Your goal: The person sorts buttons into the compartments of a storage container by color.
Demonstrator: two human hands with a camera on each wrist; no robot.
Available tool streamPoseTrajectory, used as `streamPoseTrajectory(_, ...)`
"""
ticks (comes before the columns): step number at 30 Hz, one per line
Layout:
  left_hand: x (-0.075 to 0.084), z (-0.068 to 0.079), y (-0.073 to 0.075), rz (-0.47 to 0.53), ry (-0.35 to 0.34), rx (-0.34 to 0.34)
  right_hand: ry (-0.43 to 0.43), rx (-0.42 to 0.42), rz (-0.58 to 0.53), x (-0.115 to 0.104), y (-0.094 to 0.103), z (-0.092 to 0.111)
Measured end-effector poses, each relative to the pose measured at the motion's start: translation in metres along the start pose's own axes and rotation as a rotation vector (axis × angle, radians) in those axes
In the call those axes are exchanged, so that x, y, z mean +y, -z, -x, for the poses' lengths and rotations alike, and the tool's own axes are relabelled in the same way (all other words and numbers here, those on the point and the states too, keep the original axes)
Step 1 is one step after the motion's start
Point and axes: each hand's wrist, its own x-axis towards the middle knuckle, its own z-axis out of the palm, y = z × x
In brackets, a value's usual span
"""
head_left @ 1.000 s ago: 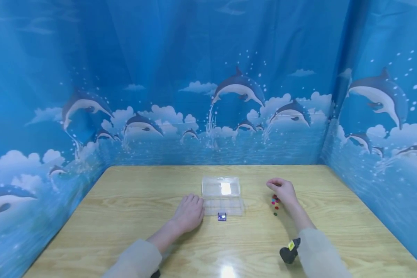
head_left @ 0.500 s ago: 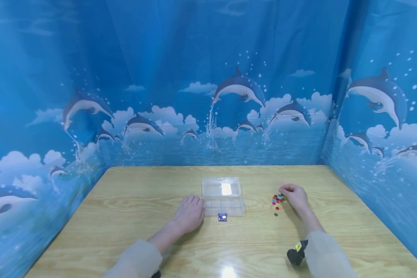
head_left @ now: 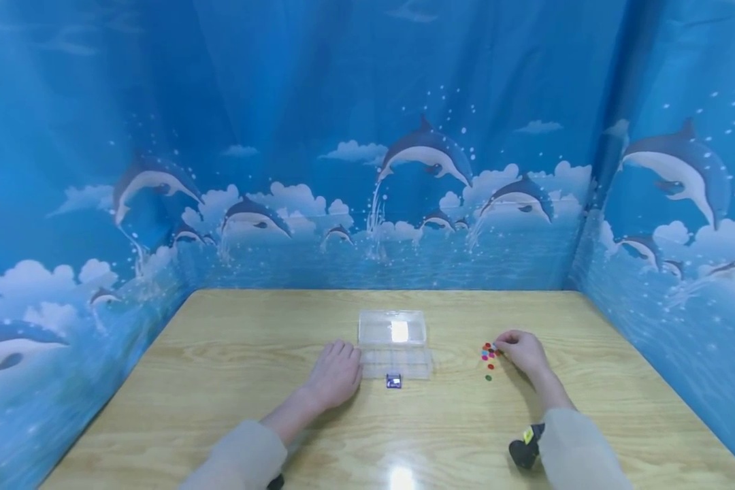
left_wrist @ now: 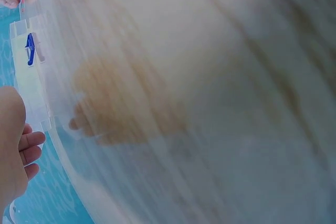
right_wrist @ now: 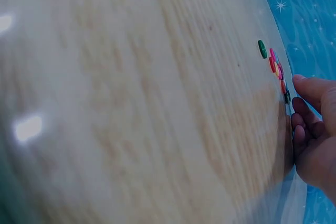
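Observation:
In the head view, a clear plastic box with compartments lies with its lid folded back. A blue-purple clasp juts from its front. My left hand rests against the box's left end, fingers loosely bent; the left wrist view shows those fingers beside the box wall. Several small coloured discs that look like buttons lie to the right. My right hand is at the pile's right edge. In the right wrist view, its thumb and forefinger stand apart near a dark green button.
A wooden table bears everything. Blue dolphin-printed curtains enclose its back and sides. A black wrist device sits under the right sleeve. One green button lies apart, nearer the front.
My right hand has moved right and slightly nearer, from above the buttons to the pile's right edge, uncovering more buttons. My left hand and the box stay in place.

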Motion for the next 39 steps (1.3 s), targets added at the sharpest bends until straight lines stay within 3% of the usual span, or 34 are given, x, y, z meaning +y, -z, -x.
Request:
streamPoseTrajectory(14, 0.001, -0.0002, 0.0028, 0.015, 0.003, -0.024, 0.073, -0.014, 0.099, 0.0039, 0.0001, -0.0001)
streamPoseTrajectory(39, 0.0009, 0.0011, 0.0029, 0.026, 0.001, -0.021, 0.088, -0.043, 0.136, -0.0005, 0.0002, 0.0015)
